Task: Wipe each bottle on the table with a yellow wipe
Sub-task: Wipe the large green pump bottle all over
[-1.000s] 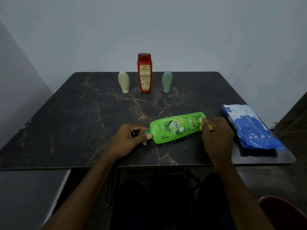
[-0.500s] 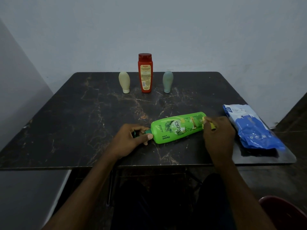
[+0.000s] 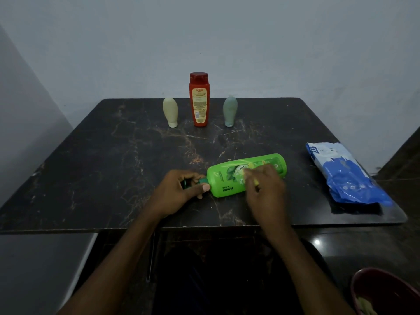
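Moved: the right hand point(image 3: 266, 189) has slid from the bottle's far end, where it was half a second ago, toward its middle, and now covers the label; the left hand has stayed at the cap.
Green bottle point(image 3: 229, 178): lies on its side between the two hands, cap end toward the left hand, base pointing away to the right.
Yellow wipe point(image 3: 255, 181): only a small bit shows under the right hand's fingers, pressed against the bottle's face.
Right hand: curled, fingers closed over the wipe, resting on top of the bottle.
Left hand point(image 3: 181, 192): wrapped around the dark green cap point(image 3: 203, 180), thumb tip touching the bottle's shoulder.
Table point(image 3: 102, 160): dark, marbled top; both hands work near its front edge.
Other bottles: well beyond the hands, standing in a row at the back: a cream bottle point(image 3: 170, 112), a tall red bottle point(image 3: 199, 100) and a grey-green bottle point(image 3: 230, 111), the two small ones upside down on their caps.
Blue and white packet point(image 3: 345, 176): lies flat to the right of the right hand, apart from it, near the table's right edge.
Red bowl point(image 3: 381, 289): lower right, below the table and beside the right forearm.
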A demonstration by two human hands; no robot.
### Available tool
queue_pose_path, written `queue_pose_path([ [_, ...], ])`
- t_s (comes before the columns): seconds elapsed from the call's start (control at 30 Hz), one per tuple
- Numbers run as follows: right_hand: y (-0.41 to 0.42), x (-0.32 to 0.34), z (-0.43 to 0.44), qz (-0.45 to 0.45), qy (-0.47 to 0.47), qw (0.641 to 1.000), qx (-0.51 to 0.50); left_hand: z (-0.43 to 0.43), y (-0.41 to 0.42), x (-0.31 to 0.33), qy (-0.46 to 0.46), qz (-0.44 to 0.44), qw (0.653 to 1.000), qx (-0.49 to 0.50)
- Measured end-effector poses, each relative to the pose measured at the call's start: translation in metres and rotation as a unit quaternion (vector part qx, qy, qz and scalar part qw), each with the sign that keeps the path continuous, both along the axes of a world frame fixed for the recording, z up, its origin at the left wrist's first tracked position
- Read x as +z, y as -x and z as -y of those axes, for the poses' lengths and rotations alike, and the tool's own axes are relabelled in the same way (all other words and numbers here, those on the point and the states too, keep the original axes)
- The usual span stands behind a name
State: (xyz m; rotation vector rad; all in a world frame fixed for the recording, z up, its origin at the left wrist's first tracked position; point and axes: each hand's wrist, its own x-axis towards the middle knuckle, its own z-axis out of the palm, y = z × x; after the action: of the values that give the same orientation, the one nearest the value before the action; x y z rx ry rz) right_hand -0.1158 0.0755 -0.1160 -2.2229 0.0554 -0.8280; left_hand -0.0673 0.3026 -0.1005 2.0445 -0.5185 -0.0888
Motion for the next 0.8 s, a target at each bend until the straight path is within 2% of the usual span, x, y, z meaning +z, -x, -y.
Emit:
queue_pose_path([
  [0.07,-0.006,0.003,0.033,-0.017,-0.044,0.997,-0.065,0.001,0.000,0.000,0.002,-0.001,1.000,-0.003],
  [0.17,-0.008,0.004,0.055,-0.033,-0.072,0.992,-0.095,0.002,0.000,0.000,0.003,-0.003,1.000,-0.003],
  [0.27,-0.004,0.002,0.034,-0.033,-0.056,0.995,-0.073,0.002,0.001,0.001,-0.005,-0.006,1.000,0.002],
  [0.5,0.008,-0.003,-0.051,-0.006,0.013,0.999,0.053,0.001,0.001,0.000,-0.006,0.006,1.000,0.003],
  [0.63,0.010,-0.004,-0.061,-0.003,0.053,0.993,0.101,0.001,0.001,0.001,-0.007,0.007,1.000,0.002],
  [0.8,-0.004,0.003,-0.039,-0.001,0.019,0.998,0.065,0.002,0.002,0.002,-0.010,0.001,1.000,0.005],
])
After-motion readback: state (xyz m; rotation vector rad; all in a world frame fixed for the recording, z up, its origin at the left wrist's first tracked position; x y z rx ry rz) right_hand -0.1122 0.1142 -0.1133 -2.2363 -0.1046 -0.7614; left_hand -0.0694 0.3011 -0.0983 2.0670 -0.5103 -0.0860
